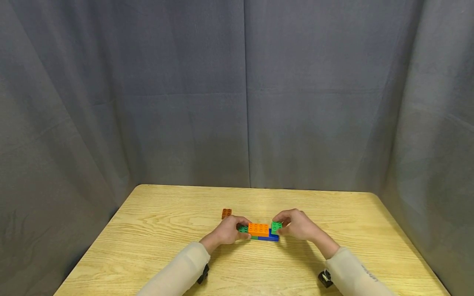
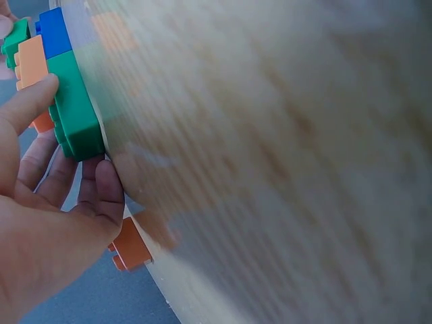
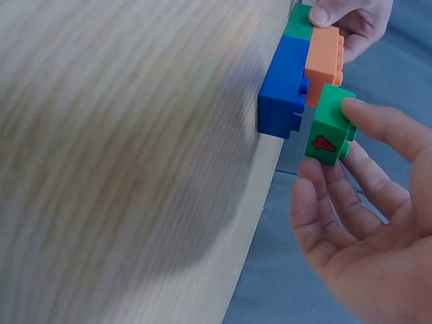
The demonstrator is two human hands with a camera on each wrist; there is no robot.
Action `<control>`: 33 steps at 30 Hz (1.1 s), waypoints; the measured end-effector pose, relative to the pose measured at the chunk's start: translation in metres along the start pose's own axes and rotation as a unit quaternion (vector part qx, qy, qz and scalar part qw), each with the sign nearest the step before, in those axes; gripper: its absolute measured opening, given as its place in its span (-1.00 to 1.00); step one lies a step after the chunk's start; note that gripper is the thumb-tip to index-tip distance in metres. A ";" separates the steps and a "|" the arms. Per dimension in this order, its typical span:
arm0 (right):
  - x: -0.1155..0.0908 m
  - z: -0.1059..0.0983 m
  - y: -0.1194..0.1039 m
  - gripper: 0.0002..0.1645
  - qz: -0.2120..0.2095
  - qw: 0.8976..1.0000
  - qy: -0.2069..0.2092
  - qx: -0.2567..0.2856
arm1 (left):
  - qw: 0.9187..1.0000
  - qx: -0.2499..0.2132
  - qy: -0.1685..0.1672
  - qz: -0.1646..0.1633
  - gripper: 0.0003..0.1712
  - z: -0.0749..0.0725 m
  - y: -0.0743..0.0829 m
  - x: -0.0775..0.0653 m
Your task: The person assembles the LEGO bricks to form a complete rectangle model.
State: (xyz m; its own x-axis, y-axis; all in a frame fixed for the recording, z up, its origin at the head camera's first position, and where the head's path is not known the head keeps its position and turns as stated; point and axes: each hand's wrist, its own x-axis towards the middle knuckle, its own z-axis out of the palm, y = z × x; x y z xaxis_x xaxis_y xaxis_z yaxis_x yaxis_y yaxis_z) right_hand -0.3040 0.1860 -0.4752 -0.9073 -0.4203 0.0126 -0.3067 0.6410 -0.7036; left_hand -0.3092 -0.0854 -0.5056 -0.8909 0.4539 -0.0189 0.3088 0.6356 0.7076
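On the table, a long orange brick (image 1: 258, 229) sits across the seam of a long green brick (image 2: 75, 108) and a blue brick (image 3: 283, 88) laid end to end. My left hand (image 1: 230, 230) grips the green end of this assembly, its thumb at the near side and fingers behind. My right hand (image 1: 297, 224) pinches a small green brick (image 3: 331, 125) between thumb and fingers. That brick has a red figure 4 on one face and is held over the bare studs of the blue brick, right beside the orange one.
A small dark-orange brick (image 1: 226, 213) stands alone on the wooden table (image 1: 170, 213), just beyond my left hand. Grey curtains (image 1: 185, 102) hang behind the table and along both sides.
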 end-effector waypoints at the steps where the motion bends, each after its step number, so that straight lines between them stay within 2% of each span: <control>1: 0.001 0.001 0.000 -0.63 0.000 1.000 0.000 -0.002 | 1.000 0.000 0.000 0.000 -0.60 0.000 0.000 0.000; 17: 0.002 0.009 -0.008 -0.64 0.036 0.999 0.004 0.002 | 1.000 -0.004 0.000 0.003 -0.61 0.001 0.001 0.001; 27: 0.002 0.011 -0.005 -0.67 0.023 1.000 0.013 -0.003 | 1.000 -0.001 -0.003 0.003 -0.61 0.000 0.003 0.001; 33: 0.003 0.014 -0.004 -0.68 0.034 0.999 0.015 0.005 | 1.000 0.002 0.000 0.002 -0.61 0.001 0.001 0.001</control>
State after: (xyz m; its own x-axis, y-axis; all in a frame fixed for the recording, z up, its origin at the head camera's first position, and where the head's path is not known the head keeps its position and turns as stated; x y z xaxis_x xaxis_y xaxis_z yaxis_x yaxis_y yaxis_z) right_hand -0.3018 0.1730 -0.4822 -0.9342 -0.3563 -0.0150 -0.2408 0.6614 -0.7104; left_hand -0.3093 -0.0836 -0.5053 -0.8893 0.4570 -0.0160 0.3143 0.6363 0.7045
